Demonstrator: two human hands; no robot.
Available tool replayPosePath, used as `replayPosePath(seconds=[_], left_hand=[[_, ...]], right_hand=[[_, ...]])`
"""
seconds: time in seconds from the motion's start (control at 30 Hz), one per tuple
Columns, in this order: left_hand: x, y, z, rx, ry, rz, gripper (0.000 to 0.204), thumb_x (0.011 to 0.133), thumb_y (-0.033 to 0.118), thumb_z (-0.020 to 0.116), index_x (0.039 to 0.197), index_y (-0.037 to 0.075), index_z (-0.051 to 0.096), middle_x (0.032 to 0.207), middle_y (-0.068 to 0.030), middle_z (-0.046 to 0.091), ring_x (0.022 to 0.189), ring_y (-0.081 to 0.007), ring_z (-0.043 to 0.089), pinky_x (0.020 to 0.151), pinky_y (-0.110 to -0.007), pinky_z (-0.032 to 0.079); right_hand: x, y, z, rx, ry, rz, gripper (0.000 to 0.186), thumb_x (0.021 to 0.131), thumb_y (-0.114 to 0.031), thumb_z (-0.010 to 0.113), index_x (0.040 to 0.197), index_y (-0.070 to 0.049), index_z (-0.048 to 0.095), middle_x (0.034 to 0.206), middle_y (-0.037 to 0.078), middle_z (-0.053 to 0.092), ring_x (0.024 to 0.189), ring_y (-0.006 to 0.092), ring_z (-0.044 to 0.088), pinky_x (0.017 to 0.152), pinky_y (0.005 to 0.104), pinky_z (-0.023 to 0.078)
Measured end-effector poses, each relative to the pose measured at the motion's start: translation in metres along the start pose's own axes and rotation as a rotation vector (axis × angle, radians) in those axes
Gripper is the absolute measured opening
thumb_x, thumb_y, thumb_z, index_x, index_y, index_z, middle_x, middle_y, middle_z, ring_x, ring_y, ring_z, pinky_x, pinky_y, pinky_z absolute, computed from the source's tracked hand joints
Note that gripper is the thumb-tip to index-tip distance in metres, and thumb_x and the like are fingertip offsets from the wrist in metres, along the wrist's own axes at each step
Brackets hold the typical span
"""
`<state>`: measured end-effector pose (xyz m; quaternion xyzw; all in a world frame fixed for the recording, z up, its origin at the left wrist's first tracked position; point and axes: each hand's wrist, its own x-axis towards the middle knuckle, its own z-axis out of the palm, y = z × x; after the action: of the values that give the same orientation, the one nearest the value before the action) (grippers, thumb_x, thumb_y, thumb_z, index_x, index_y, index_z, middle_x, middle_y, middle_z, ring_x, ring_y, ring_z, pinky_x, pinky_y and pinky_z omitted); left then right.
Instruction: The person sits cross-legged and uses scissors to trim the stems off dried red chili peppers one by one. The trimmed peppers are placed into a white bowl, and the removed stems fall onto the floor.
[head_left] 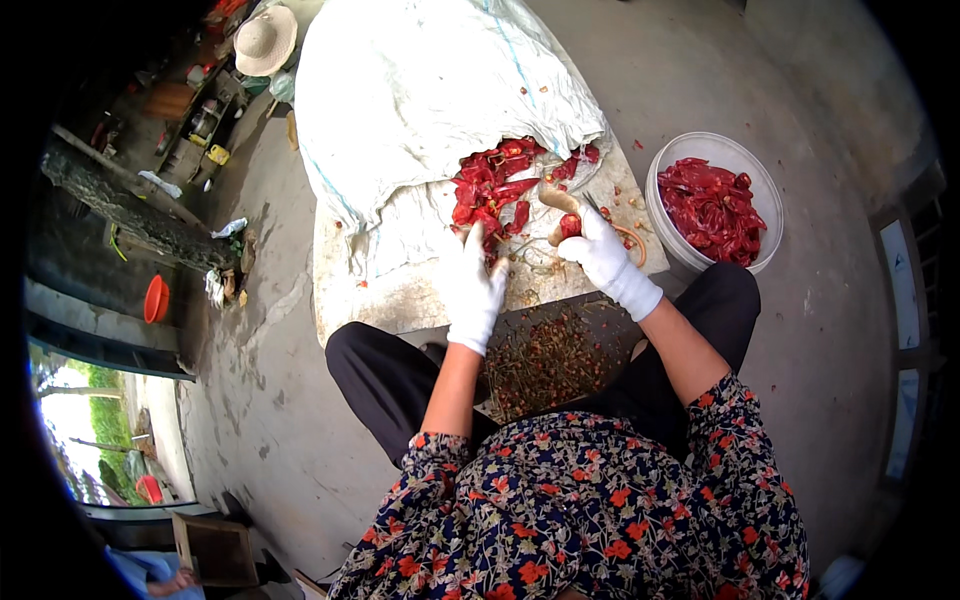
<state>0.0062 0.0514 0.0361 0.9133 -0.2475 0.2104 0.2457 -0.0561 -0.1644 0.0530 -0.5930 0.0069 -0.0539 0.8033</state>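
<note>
Both my hands wear white gloves over a pale board [385, 305]. My left hand [473, 290] is at the near edge of a pile of dried red chili peppers [490, 180], thumb and fingers apart, with red bits showing between them. My right hand [603, 258] pinches a red chili pepper [570, 225]; the tan-brown curved pieces by its fingertips look like finger coverings, though I cannot be sure. The pile spills from the mouth of a large white woven sack [420, 100]. Beside my right wrist lies an orange loop [632, 243], partly hidden.
Right of the board stands a white bucket [775, 205] holding red chili peppers. Stems and scraps [550, 360] cover the floor between my knees. At left are a log [130, 215], an orange-red basin [157, 299] and a straw hat [265, 41]. Another person's hand [178, 582] shows at lower left.
</note>
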Motion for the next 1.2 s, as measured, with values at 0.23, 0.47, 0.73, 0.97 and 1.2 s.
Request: replayPosePath(seconds=[0.23,0.47,0.73,0.97,1.2], left_hand=[[0.044,-0.016,0.033,-0.077,-0.001,0.18,0.022,0.087,0.007,0.079,0.108,0.004,0.076,0.107,-0.0196,0.072,0.096,-0.0305,0.07,0.081,-0.039,0.057],[0.038,0.022,-0.02,-0.753,-0.055,-0.112,0.018,0.099,0.01,0.068,0.112,0.001,0.077,0.098,-0.0104,0.076,0.089,-0.022,0.07,0.083,-0.035,0.055],[-0.006,0.028,-0.007,-1.301,-0.179,-0.457,0.027,0.109,0.02,0.063,0.121,-0.004,0.068,0.106,-0.0056,0.073,0.098,-0.0128,0.067,0.092,-0.027,0.053],[-0.032,-0.027,0.023,-1.823,-0.221,-0.754,0.023,0.106,0.023,0.066,0.113,0.001,0.069,0.1,-0.005,0.072,0.088,-0.0147,0.066,0.081,-0.03,0.055],[-0.026,-0.025,0.003,-0.083,-0.295,-0.228,0.037,0.088,0.041,0.083,0.096,0.006,0.074,0.083,-0.0156,0.071,0.075,-0.0311,0.069,0.072,-0.044,0.055]], right_hand=[[0.013,0.031,-0.004,-0.245,0.113,0.004,0.046,0.095,-0.023,0.078,0.134,-0.002,0.067,0.111,0.003,0.075,0.099,0.0072,0.067,0.088,0.0256,0.055],[0.006,0.012,0.022,-0.88,0.144,-0.279,0.06,0.093,-0.026,0.079,0.144,-0.002,0.059,0.128,0.009,0.072,0.113,0.0138,0.068,0.099,0.0303,0.054],[0.004,0.037,0.022,-0.544,-0.266,-0.017,0.034,0.089,-0.029,0.08,0.111,-0.004,0.073,0.098,0.013,0.077,0.091,0.0263,0.074,0.085,0.0391,0.058],[-0.012,-0.001,0.038,-1.344,-0.578,-0.518,0.011,0.088,-0.025,0.07,0.095,-0.016,0.07,0.085,0.009,0.069,0.081,0.0342,0.07,0.072,0.0458,0.056],[-0.014,0.0,0.021,-0.984,-0.082,-0.212,0.03,0.085,-0.037,0.083,0.099,-0.011,0.078,0.091,0.009,0.072,0.083,0.0257,0.071,0.077,0.0388,0.056]])
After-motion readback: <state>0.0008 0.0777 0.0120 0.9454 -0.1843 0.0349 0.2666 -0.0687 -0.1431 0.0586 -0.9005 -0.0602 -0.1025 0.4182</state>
